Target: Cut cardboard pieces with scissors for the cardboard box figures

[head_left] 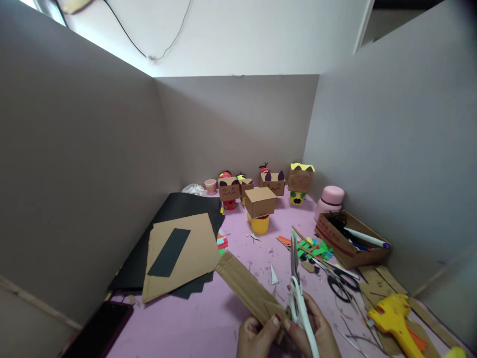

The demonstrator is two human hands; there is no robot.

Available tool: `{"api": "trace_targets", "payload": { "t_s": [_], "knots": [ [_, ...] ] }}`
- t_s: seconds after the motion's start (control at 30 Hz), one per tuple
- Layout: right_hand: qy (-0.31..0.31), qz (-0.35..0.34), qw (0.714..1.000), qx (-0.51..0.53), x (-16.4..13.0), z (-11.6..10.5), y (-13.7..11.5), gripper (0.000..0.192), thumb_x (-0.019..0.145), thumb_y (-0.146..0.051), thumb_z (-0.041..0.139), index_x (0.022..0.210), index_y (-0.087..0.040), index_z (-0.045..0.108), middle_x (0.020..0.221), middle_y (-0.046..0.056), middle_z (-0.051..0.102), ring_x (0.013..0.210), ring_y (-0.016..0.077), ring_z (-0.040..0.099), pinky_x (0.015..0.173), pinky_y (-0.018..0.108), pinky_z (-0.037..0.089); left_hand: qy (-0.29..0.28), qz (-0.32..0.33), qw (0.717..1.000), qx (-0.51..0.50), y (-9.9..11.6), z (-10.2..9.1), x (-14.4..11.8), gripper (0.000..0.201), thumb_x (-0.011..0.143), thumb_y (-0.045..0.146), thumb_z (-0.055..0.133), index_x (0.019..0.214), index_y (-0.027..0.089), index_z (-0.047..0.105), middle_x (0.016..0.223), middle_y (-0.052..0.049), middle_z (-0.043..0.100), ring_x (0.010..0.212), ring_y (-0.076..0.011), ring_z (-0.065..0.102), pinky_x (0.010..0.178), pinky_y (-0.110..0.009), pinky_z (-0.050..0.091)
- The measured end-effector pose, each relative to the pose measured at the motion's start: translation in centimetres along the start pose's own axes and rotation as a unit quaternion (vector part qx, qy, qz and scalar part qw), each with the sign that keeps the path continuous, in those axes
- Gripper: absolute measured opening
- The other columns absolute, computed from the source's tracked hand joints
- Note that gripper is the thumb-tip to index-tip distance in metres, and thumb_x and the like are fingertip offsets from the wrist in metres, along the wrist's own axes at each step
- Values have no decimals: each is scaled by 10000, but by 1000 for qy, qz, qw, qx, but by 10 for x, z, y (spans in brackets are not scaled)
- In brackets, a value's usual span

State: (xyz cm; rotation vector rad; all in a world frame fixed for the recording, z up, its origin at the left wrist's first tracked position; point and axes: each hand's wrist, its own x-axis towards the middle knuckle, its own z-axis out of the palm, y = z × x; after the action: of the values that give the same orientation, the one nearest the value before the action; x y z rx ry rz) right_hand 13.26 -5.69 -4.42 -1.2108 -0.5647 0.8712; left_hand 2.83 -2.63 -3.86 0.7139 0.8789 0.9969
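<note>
My left hand grips the near end of a long brown cardboard strip that slants up and left over the pink table. My right hand holds white-handled scissors with the blades pointing away from me, just right of the strip. Both hands sit at the bottom edge of the view and are partly cut off.
Black paper and a brown cardboard sheet lie at left. Cardboard box figures and a box on a yellow cup stand at the back. At right are a cardboard tray with pens, black scissors, coloured scraps, a yellow glue gun. White partitions surround the table.
</note>
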Motion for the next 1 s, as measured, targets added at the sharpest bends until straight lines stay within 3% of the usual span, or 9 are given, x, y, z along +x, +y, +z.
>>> {"api": "trace_targets", "payload": {
  "t_s": [0.23,0.4,0.53,0.77,0.87,1.0],
  "knots": [
    [-83,25,996,-9,6,-6,-18,565,480,-242,852,981,-199,593,590,-26,671,569,177,640,559,254,527,-4,27,1000,7,2,2,2,386,478,420,835,696,110,766,744,-147,764,681,-243,664,700,-325,480],
    [-72,26,997,-1,6,-3,-27,563,455,-233,854,959,-190,608,603,-16,689,591,194,661,575,266,542,8,35,999,5,-1,1,4,428,446,438,844,675,90,749,682,-142,746,644,-237,653,685,-337,480],
    [-50,23,998,23,1,3,-25,587,414,-260,866,937,-185,609,578,-17,692,562,201,665,557,275,549,35,26,997,-59,-6,4,0,377,458,381,854,685,104,737,671,-122,737,662,-247,667,724,-359,488],
    [51,4,997,63,-16,17,-9,646,437,-401,854,980,-186,578,572,-24,683,575,222,674,565,295,558,64,-5,984,-165,-12,22,-9,394,407,389,870,687,142,744,615,-89,731,717,-257,683,721,-328,508],
    [42,-5,997,60,-18,21,-9,654,428,-460,847,962,-190,583,588,-14,680,565,215,661,575,300,553,65,8,983,-170,-8,25,-10,393,375,373,881,669,152,743,636,-91,736,703,-247,680,693,-307,508],
    [-25,-10,998,52,-17,17,-15,637,435,-452,852,949,-203,571,548,-45,621,445,137,555,474,244,495,69,72,992,-83,9,16,-14,416,403,418,860,683,135,741,634,-82,724,651,-217,648,646,-284,488]
  ]
}}
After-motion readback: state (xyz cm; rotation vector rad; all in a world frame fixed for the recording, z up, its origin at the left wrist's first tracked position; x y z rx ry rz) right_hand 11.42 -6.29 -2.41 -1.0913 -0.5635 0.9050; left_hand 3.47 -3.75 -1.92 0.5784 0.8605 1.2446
